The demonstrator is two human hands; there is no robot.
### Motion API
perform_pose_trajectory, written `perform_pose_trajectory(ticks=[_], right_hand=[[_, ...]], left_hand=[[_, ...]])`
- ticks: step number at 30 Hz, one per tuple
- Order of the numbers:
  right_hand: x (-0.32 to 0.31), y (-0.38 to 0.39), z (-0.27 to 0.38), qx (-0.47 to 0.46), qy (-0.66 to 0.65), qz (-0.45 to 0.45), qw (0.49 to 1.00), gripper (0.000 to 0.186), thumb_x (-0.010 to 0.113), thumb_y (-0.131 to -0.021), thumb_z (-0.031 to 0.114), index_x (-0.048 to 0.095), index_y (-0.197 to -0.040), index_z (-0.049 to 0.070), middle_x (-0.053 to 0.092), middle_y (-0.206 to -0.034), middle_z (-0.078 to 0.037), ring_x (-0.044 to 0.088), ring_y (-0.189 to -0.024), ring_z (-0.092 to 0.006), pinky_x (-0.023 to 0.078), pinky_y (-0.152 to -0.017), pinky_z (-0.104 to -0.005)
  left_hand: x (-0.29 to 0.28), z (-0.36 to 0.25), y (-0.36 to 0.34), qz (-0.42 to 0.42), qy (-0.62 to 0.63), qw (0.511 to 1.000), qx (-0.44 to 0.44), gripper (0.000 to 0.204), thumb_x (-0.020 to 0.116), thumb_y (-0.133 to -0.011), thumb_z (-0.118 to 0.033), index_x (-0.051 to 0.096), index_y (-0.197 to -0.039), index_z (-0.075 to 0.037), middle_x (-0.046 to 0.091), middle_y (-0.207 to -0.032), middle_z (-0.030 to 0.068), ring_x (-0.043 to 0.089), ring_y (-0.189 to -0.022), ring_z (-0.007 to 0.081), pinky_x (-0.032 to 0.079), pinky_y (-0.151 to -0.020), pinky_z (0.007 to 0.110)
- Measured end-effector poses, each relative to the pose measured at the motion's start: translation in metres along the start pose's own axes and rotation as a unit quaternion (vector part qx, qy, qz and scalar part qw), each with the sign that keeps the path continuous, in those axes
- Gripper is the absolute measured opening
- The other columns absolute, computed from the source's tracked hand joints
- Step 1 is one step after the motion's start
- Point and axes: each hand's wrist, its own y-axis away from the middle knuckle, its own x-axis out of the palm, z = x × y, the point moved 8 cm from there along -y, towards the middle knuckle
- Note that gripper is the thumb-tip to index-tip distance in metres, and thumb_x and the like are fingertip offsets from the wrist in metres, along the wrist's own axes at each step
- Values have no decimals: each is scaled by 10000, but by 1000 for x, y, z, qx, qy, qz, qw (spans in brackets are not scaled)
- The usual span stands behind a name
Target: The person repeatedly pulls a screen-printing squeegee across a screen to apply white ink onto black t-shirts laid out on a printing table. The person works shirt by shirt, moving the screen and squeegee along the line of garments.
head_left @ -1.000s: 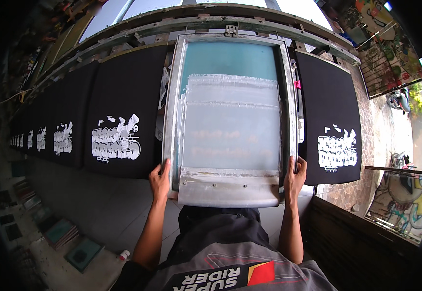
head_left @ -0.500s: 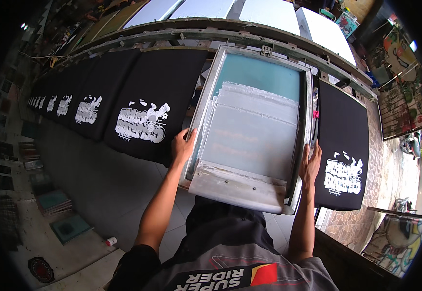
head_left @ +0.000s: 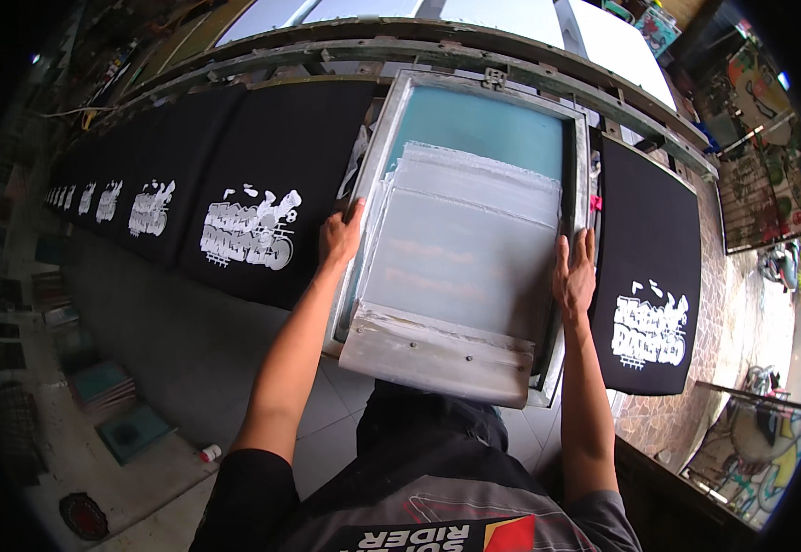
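Note:
A screen-printing frame [head_left: 577,152] with a metal border and teal mesh lies before me, over the row of black shirts. Whitish ink coats much of its mesh [head_left: 474,212]. A wide metal-bodied squeegee [head_left: 437,359] rests across the near end of the frame. My left hand [head_left: 341,235] is closed on the frame's left rail, about midway along. On the opposite rail, my right hand [head_left: 575,276] grips with its fingers pointing away from me. The undersides of both grips are hidden.
Black shirts with white prints stretch left in a row, the nearest one [head_left: 276,166] beside the frame. Another printed black shirt [head_left: 649,221] lies to the right. A metal rail [head_left: 354,48] runs behind. Teal panels [head_left: 134,432] lie on a low surface at lower left.
Both hands have shifted farther from me along the frame's side rails. In the picture, the frame and the nearest left shirt sit slightly more to the left.

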Motion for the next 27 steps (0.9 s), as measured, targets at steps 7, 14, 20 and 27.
perform_pose_trajectory(ticks=[7, 14, 20, 27], right_hand=[[-1, -4, -12, 9, -84, -59, 995, 698, 548, -1089, 550, 609, -1465, -35, 606, -1495, -254, 569, -1401, -423, 449, -1166, -442], [-14, -1, -35, -6, -64, -104, 993, 570, 592, -1094, 473, 672, -1360, -24, 682, -1285, -268, 648, -1236, -436, 505, -1048, -463], [-2, 7, -16, 5, -54, -97, 994, 566, 594, -1089, 475, 657, -1387, -3, 639, -1359, -242, 624, -1272, -435, 503, -1055, -477], [-6, 12, -3, 2, -8, -83, 997, 612, 588, -1078, 508, 589, -1444, 18, 564, -1432, -224, 575, -1336, -430, 495, -1071, -504]], left_hand=[[-1, 4, -2, 40, 57, 997, -27, 868, 551, -946, -787, 783, -948, 49, 761, -950, 315, 754, -993, 484, 585, -844, 527], [31, -3, -16, 48, 51, 997, -37, 1029, 552, -892, -850, 741, -1200, 114, 715, -1234, 364, 688, -1229, 479, 563, -1038, 495], [7, 18, -4, -15, 47, 998, -49, 935, 536, -924, -817, 753, -1125, 70, 744, -1132, 341, 726, -1119, 486, 599, -940, 524], [13, 18, -9, -2, 24, 998, -49, 977, 530, -900, -852, 767, -1119, 70, 765, -1105, 309, 755, -1070, 455, 620, -898, 512]])
